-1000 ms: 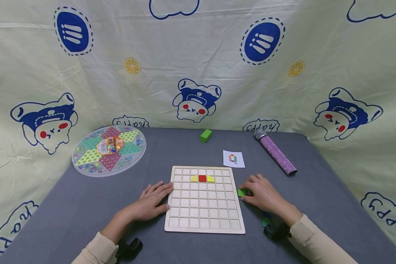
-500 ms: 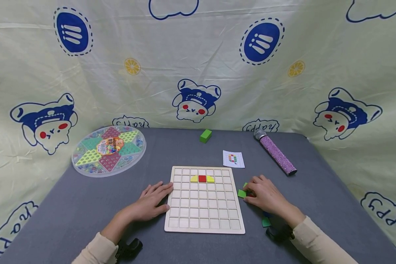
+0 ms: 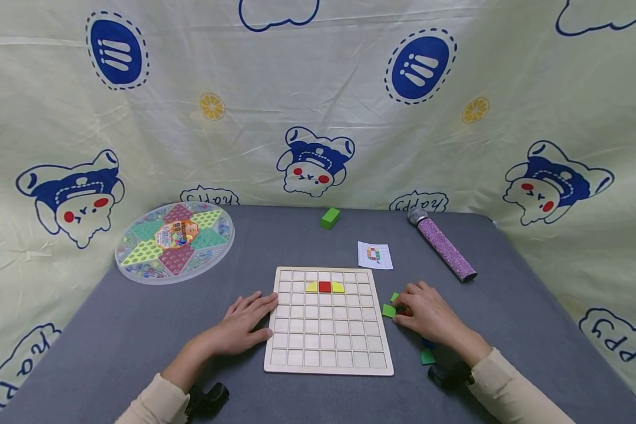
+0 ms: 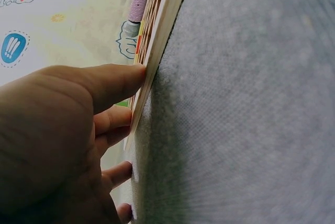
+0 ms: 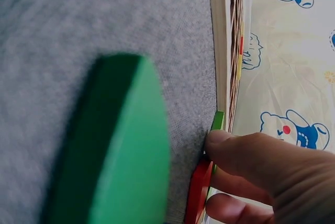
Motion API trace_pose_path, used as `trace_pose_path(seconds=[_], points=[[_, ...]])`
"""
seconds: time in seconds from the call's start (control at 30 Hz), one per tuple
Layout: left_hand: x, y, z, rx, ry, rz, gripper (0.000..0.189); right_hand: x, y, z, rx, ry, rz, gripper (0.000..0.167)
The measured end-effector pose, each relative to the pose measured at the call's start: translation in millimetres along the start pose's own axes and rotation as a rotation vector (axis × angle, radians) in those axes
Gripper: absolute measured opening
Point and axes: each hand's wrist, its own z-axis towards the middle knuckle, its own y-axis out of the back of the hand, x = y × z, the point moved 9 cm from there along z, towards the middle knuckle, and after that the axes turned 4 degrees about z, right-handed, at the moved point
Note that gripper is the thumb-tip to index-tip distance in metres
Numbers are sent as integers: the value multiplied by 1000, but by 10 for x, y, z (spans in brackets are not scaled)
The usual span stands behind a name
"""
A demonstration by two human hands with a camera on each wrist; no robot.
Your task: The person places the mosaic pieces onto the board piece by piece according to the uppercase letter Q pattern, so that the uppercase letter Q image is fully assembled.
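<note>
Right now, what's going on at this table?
A person has the left hand touching the left edge of a wooden grid board. The right hand is at a loose green piece and a loose red piece beside the right edge; whether it grips either is unclear. On the board, a red square sits between two yellow pieces. A pattern card lies by the far right corner.

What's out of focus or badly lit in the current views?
Head: evenly lit, mostly sharp, the board's grid clear, a soft shadow under the left hand. Left wrist: that hand is dim against the bright backdrop, the grey cloth soft toward the right. Right wrist: the near green block is badly out of focus, its left side dark.
</note>
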Motion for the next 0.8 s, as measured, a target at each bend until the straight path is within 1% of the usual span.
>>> trace_pose_path(seconds=[0.2, 0.37, 0.5, 0.63, 0.8], points=[[0, 0, -3, -1, -3, 4, 62, 19, 29, 15, 0, -2, 1, 20], [1, 6, -1, 1, 4, 1, 62, 79, 90, 51, -32, 25, 5, 21], [0, 7, -3, -1, 3, -2, 62, 166, 139, 104, -54, 41, 8, 22], [-5, -1, -5, -6, -15, 3, 61, 276, 163, 170, -56, 50, 18, 23], [-4, -2, 0, -8, -21, 3, 61, 426, 181, 256, -87, 99, 36, 22]])
